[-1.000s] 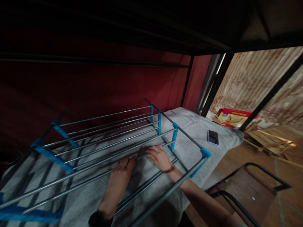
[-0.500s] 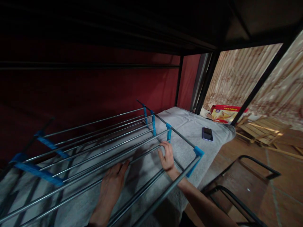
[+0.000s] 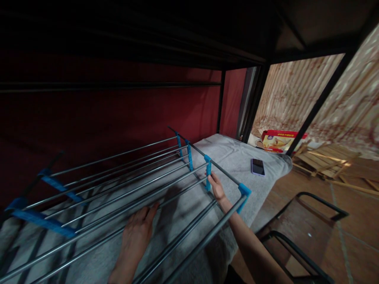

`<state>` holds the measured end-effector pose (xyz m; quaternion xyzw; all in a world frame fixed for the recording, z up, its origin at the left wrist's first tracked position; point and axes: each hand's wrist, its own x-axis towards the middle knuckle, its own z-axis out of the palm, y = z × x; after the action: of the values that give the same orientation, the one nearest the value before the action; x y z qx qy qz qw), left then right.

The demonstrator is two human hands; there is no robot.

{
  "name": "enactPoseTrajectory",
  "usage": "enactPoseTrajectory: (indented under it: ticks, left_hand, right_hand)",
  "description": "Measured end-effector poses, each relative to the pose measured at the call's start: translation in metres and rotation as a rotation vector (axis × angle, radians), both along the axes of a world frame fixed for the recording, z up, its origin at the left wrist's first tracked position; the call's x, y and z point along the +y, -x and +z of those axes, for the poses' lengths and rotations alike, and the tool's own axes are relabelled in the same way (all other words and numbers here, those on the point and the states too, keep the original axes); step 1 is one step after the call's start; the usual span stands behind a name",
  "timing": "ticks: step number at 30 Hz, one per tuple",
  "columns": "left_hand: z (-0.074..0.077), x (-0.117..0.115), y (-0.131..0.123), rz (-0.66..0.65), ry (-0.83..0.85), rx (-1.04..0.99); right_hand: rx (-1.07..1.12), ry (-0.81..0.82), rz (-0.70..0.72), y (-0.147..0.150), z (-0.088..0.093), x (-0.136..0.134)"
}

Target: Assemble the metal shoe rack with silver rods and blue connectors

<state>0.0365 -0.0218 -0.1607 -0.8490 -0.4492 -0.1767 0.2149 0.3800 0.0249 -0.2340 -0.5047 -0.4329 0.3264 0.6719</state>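
Note:
A metal rack (image 3: pixel 139 182) with long grey rods and blue plastic brackets lies over a grey blanket. My left hand (image 3: pixel 137 228) is closed over one of its nearer rods, with part of the fingers hidden behind it. At the rack's right end, my right hand (image 3: pixel 218 188) grips a blue bracket (image 3: pixel 208 169), thumb on the near side. A blue corner piece (image 3: pixel 244 191) joins the thicker front tube just right of that hand. Two more blue brackets sit farther back along the same end tube. Blue end pieces (image 3: pixel 44 221) also show at the left end.
The grey blanket (image 3: pixel 227 152) covers a bed under a dark metal frame (image 3: pixel 221 102). A phone (image 3: pixel 257 167) lies on it. Right of the bed stand a black-framed chair (image 3: pixel 308 221), folded wooden slats (image 3: pixel 322 157) and a red-and-yellow box (image 3: pixel 278 141).
My right hand has shifted from the rod's end onto the blue bracket and now grips it. My left hand stays on its rod. The view has moved slightly.

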Motion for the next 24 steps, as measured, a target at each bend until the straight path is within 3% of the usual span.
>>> enactPoseTrajectory:
  ticks: [5,9,14,19,24]
  left_hand:
    - [0.000,0.000,-0.003,-0.001,-0.019,0.005]
    - [0.003,0.004,-0.027,-0.057,0.022,-0.008]
    - [0.009,0.020,-0.097,-0.114,0.143,-0.059]
    - [0.013,0.034,-0.172,-0.159,0.281,-0.122]
    - [0.022,0.051,-0.220,-0.188,0.361,-0.079]
  right_hand:
    - [0.106,-0.024,0.041,0.000,-0.008,0.004]
    - [0.167,-0.046,0.044,0.001,-0.006,0.007]
    - [0.328,-0.058,0.031,0.002,-0.008,0.011]
    - [0.349,-0.085,0.096,0.002,-0.007,0.013]
    - [0.352,-0.140,0.129,0.003,-0.007,0.015]
